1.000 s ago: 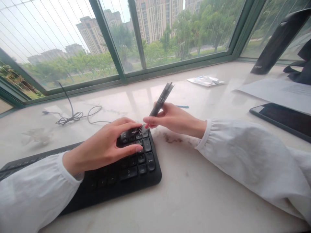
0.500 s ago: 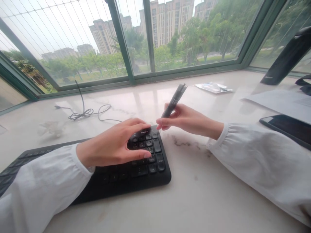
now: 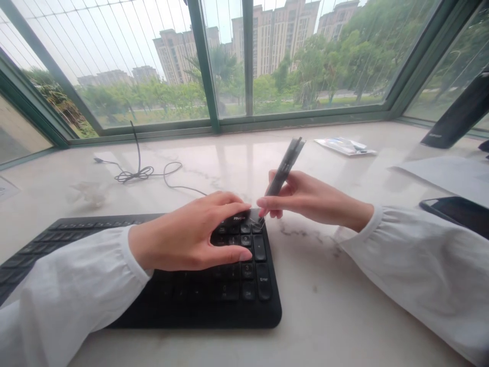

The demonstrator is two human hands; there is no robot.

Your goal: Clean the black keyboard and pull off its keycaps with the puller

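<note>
A black keyboard (image 3: 214, 318) lies on the pale marble-patterned counter, with its number pad at the right end. My left hand (image 3: 191, 237) rests over the number pad, thumb and forefinger spread apart, hiding several keys. Between the thumb and fingers of my right hand (image 3: 301, 199) is a dark grey keycap puller (image 3: 284, 165), tilted with its upper end to the right. Thin wire loops at its lower end reach the keys in the number pad's top right corner. Whether the wire has hooked a keycap I cannot tell.
A thin black cable (image 3: 137, 173) lies coiled behind the keyboard, beside a crumpled clear plastic piece (image 3: 87, 194). A small clear packet (image 3: 344, 146) is at the back right. Farther right are white paper (image 3: 451, 173), a phone (image 3: 454, 211) and a black upright object (image 3: 458, 112). Windows border the counter.
My right hand has brought the keycap puller's wire end down onto the top right keys. The left hand keeps its place on the keyboard. The whole view has shifted slightly.
</note>
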